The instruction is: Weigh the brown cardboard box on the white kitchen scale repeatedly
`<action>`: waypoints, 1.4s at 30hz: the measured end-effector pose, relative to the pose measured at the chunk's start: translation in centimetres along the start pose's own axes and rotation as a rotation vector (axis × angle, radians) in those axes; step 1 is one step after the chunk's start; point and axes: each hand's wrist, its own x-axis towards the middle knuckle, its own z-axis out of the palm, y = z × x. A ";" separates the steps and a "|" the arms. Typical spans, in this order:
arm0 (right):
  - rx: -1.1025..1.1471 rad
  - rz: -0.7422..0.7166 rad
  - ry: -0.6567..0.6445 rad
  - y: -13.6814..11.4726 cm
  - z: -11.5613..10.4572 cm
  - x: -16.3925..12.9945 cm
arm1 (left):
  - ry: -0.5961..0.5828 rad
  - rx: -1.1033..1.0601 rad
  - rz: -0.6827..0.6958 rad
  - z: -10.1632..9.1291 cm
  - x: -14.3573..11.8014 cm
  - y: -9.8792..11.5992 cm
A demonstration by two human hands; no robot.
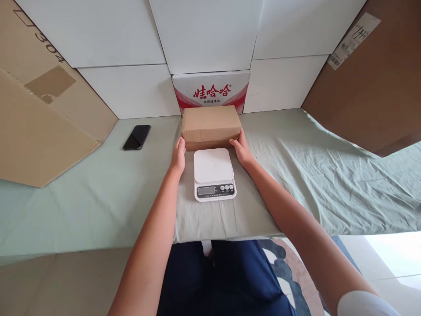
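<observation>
A closed brown cardboard box [211,127] is held between my two hands, just behind a white kitchen scale. My left hand [178,154] presses against its left side, thumb toward me. On the opposite side, my right hand [241,147] grips the right end, with the thumb on the front face. The kitchen scale [213,166] lies in front of the box, between my forearms, its dark display and round buttons facing me. Nothing rests on its plate. Whether the box touches the cloth cannot be made out.
A black phone [137,137] lies on the green cloth [115,188] to the left. Behind the box stands a white and red printed carton [210,85] against white panels [207,35]. Large cardboard sheets [42,109] flank the left; another brown one [371,79] is at the right.
</observation>
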 end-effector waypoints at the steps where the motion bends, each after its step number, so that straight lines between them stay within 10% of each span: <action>1: 0.004 -0.020 0.008 -0.2 0.0 0.0 | -0.003 0.007 0.010 0.1 -0.1 0.3; 9: -0.028 -0.264 0.031 -4.6 0.0 -4.0 | -0.007 0.054 0.231 0.0 -5.6 5.0; 17: -0.051 -0.158 -0.022 -4.4 -0.5 -12.3 | 0.017 0.074 0.204 -1.3 -14.3 4.9; 42: -0.066 -0.112 0.054 -5.3 -0.3 -12.2 | 0.003 0.044 0.166 -1.3 -14.7 4.6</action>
